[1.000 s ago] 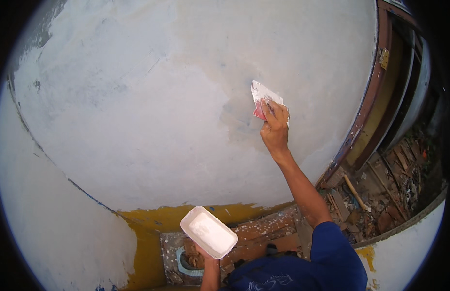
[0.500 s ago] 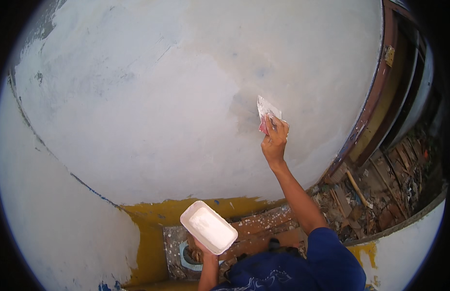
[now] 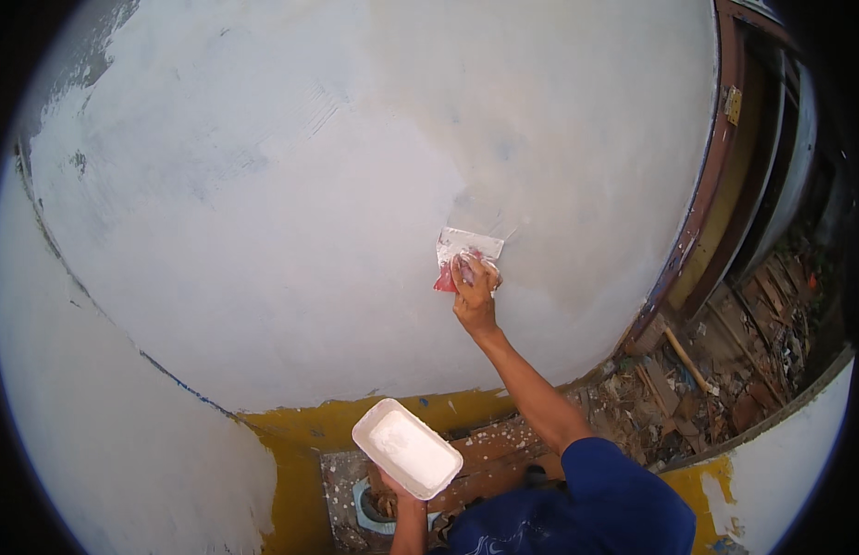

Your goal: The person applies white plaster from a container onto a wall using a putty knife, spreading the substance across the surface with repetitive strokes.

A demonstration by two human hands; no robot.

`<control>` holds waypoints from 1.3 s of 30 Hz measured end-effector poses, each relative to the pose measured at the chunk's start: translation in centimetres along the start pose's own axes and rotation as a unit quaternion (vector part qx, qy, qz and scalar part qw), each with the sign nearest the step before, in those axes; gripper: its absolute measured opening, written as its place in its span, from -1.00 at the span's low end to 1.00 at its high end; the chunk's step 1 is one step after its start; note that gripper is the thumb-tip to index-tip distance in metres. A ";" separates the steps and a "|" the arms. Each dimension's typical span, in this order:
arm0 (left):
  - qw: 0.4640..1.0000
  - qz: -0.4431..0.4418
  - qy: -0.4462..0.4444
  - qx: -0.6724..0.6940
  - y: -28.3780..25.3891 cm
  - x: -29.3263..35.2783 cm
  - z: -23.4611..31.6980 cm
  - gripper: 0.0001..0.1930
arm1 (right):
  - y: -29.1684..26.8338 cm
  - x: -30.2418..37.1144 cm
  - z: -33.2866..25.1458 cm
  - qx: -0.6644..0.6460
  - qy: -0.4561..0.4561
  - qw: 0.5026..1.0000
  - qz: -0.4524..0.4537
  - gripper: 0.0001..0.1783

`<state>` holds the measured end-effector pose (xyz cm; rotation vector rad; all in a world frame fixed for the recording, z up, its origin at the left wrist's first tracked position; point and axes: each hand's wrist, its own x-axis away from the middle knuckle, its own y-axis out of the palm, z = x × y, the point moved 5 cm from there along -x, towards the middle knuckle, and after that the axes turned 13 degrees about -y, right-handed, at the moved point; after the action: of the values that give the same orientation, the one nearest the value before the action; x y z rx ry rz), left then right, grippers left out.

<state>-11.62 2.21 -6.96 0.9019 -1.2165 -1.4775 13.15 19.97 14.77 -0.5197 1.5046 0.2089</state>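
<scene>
My right hand (image 3: 476, 294) grips a putty knife (image 3: 469, 244) with a wide, white-smeared blade and a reddish lower part. The blade's edge lies against the plastered wall (image 3: 290, 259), beside a greyish, damp-looking patch. Low in front of me, my left hand (image 3: 403, 488) supports a white rectangular tub (image 3: 407, 448) from beneath; most of its fingers are hidden under it. Pale, creamy filler coats the inside of the tub, which is tilted so that its opening faces up at me.
A wooden door frame (image 3: 693, 213) stands at the right, with rubble and wood scraps (image 3: 725, 361) on the floor by it. Below me are a pale blue squat toilet (image 3: 366, 509) and speckled planks (image 3: 503, 444). Mustard-yellow paint (image 3: 300, 490) covers the wall's base.
My right hand has drawn the putty knife down and to the left across the wall, and the blade has turned nearer to level. The tub sits slightly lower and further right in view.
</scene>
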 end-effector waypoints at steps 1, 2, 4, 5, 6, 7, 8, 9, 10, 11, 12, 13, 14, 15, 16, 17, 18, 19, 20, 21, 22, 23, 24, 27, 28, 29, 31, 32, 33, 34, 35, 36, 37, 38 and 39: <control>1.000 0.001 0.000 0.003 -0.5 0.2 0.1 -0.28 | 0.1 1.7 -1.1 -0.020 -0.006 1.000 -0.016 -0.30; 1.000 0.003 -0.009 0.006 -1.1 0.3 0.4 -0.27 | 0.0 2.7 -2.0 -0.038 -0.010 0.999 -0.032 -0.28; 1.000 0.006 -0.018 0.008 -1.7 0.5 0.9 -0.25 | -2.1 4.1 -2.0 -0.063 -0.012 0.998 -0.020 -0.28; 1.000 0.002 -0.017 0.012 -1.4 0.5 1.3 -0.25 | -3.5 3.7 -2.0 -0.088 -0.016 0.996 -0.003 -0.29; 1.000 -0.003 -0.015 0.018 -1.0 0.6 1.6 -0.25 | -5.1 2.1 -1.5 -0.072 -0.001 0.997 0.016 -0.29; 1.000 -0.002 -0.015 0.019 -0.7 0.7 1.7 -0.25 | -6.9 0.0 -0.7 -0.053 0.017 0.998 0.033 -0.29; 1.000 -0.002 -0.019 0.002 -0.2 0.8 1.7 -0.27 | -8.5 -2.1 0.6 -0.036 0.021 0.997 0.068 -0.29; 1.000 -0.001 -0.026 -0.014 0.1 0.8 1.5 -0.29 | -9.9 -4.2 2.2 -0.017 0.026 0.994 0.102 -0.28; 0.999 0.002 -0.028 -0.014 0.1 0.9 1.4 -0.29 | -10.7 -6.1 3.8 0.006 0.034 0.993 0.109 -0.28; 0.999 0.011 -0.031 -0.011 -0.1 0.9 1.4 -0.30 | -11.1 -7.2 5.1 0.030 0.041 0.992 0.115 -0.28; 0.999 0.017 -0.035 -0.007 -0.2 0.8 1.2 -0.31 | -11.2 -7.1 5.9 0.034 0.043 0.992 0.114 -0.28; 0.999 0.018 -0.037 -0.009 -0.4 0.9 1.0 -0.31 | -10.6 -6.8 6.5 0.050 0.036 0.994 0.089 -0.28; 0.999 0.015 -0.034 -0.012 -0.5 0.8 0.8 -0.31 | -9.7 -6.4 7.0 0.064 0.026 0.995 0.066 -0.28; 0.999 0.011 -0.031 -0.016 -0.6 0.7 0.7 -0.31 | -9.0 -4.6 6.4 0.059 0.025 0.997 0.047 -0.28; 0.999 0.010 -0.030 -0.016 -0.4 0.7 0.6 -0.31 | -7.9 -2.2 5.3 0.032 0.006 0.999 0.032 -0.28; 0.999 -0.003 -0.039 -0.024 0.0 0.5 0.2 -0.31 | -6.8 0.5 4.1 0.025 -0.006 1.000 -0.011 -0.27; 0.998 -0.012 -0.048 -0.033 0.2 0.6 0.0 -0.31 | -5.7 2.7 2.7 0.007 -0.006 0.999 -0.051 -0.28; 0.998 -0.011 -0.044 -0.034 -0.5 0.6 0.1 -0.31 | -5.2 4.3 1.4 -0.024 0.011 0.997 -0.079 -0.30; 0.999 0.012 -0.030 -0.028 -1.5 0.4 0.4 -0.25 | -5.2 4.5 1.0 -0.026 0.010 0.997 -0.076 -0.30; 0.999 0.035 -0.015 -0.023 -2.6 0.3 0.7 -0.18 | -5.3 4.5 0.8 -0.049 0.017 0.997 -0.056 -0.30; 0.999 0.036 -0.014 -0.026 -3.3 0.3 1.0 -0.18 | -5.5 4.7 0.7 -0.071 0.028 0.996 -0.037 -0.30; 0.999 0.042 -0.006 -0.016 -3.8 0.3 1.3 -0.18 | -6.3 2.7 0.7 -0.054 0.011 0.998 -0.003 -0.30; 0.999 0.049 0.002 -0.006 -4.4 0.4 1.6 -0.18 | -6.8 0.3 0.9 -0.044 0.008 0.999 0.027 -0.30; 0.999 0.008 -0.050 -0.011 -1.6 0.6 0.8 -0.31 | -9.3 -6.8 3.3 -0.001 0.023 0.996 0.082 -0.29; 0.999 0.009 -0.049 -0.011 -1.6 0.7 0.9 -0.31 | -8.9 -7.7 3.7 -0.002 0.024 0.996 0.082 -0.29; 0.999 0.005 -0.050 -0.019 -1.6 0.7 0.9 -0.31 | -8.6 -8.4 3.9 0.018 0.016 0.997 0.069 -0.29; 0.998 0.000 -0.051 -0.028 -1.5 0.6 1.0 -0.31 | -7.5 -7.7 3.1 0.056 -0.002 0.998 0.024 -0.30; 0.999 0.007 -0.042 -0.014 -1.6 0.5 0.9 -0.24 | -6.9 -5.9 2.1 0.056 -0.002 0.998 0.024 -0.30; 0.999 0.013 -0.034 -0.001 -1.7 0.5 0.7 -0.17 | -5.8 -3.7 1.2 0.028 -0.007 0.999 -0.016 -0.31; 0.999 0.014 -0.033 -0.001 -1.8 0.5 0.5 -0.17 | -5.0 -1.8 0.3 -0.002 -0.013 0.998 -0.055 -0.33; 1.000 0.011 -0.024 -0.012 -1.7 0.5 0.5 -0.16 | -4.9 -0.3 -0.3 -0.003 -0.013 0.998 -0.054 -0.33; 1.000 0.008 -0.015 -0.023 -1.7 0.5 0.7 -0.15 | -4.8 1.0 -0.8 -0.037 -0.006 0.998 -0.050 -0.31; 1.000 0.007 -0.015 -0.024 -2.0 0.5 0.9 -0.15 | -5.0 1.0 -1.3 -0.071 0.001 0.996 -0.046 -0.29; 0.999 0.011 -0.018 -0.026 -2.4 0.5 1.1 -0.14 | -5.1 0.6 -1.2 -0.072 0.001 0.996 -0.045 -0.29; 0.999 0.015 -0.021 -0.029 -2.7 0.5 1.4 -0.14 | -5.5 -0.1 -0.6 -0.040 0.009 0.999 0.004 -0.28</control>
<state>-13.69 2.11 -9.25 0.8145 -1.2061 -1.5060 15.06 14.90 15.97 -0.5809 1.5199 0.2718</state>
